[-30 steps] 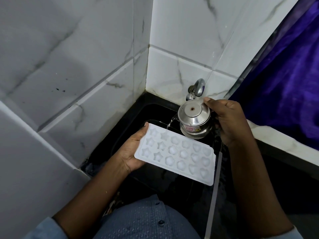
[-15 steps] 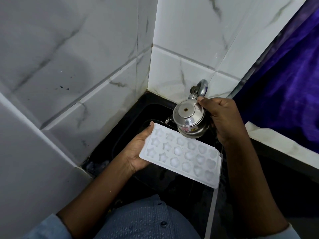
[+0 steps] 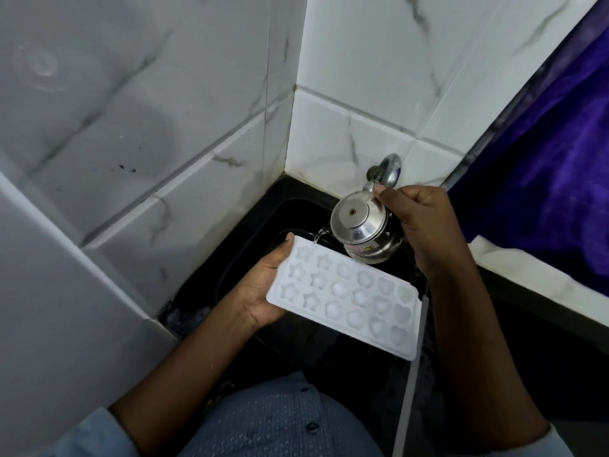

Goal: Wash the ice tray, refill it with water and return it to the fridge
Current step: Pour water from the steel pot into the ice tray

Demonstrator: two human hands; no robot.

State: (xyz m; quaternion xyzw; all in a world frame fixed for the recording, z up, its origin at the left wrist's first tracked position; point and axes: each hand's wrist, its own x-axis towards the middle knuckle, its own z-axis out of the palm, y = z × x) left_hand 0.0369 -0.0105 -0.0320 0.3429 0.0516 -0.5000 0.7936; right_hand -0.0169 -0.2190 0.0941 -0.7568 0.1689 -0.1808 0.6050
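— Step in hand?
— Refill, most likely. A thin water stream (image 3: 318,238) runs from the spout of a small steel kettle (image 3: 361,225) into the far-left corner cell of the ice tray (image 3: 342,296). Could be a rinse instead. The cells look pale and glossy, and the fill level is too hard to read.

— Hands?
— Both clamped, well apart from each other. The left hand (image 3: 263,293) grips the tray's left short end, thumb lying along that edge, fingers hidden beneath. The right hand (image 3: 425,225) is curled round the kettle's handle, with the kettle tipped toward the tray.

— Where's the tray?
— In the air above the black sink (image 3: 250,232), roughly level. Its long side runs from the left hand toward the sink's near-right edge. The kettle hangs just beyond the tray's far edge, below the wall tap (image 3: 389,168) at the sink's back edge.

— Next move?
— Judgement only: walk the stream cell by cell along the rows, holding the tray flat so filled cells don't spill over. With a one-ended grip, the free right end may sag as water weight builds.
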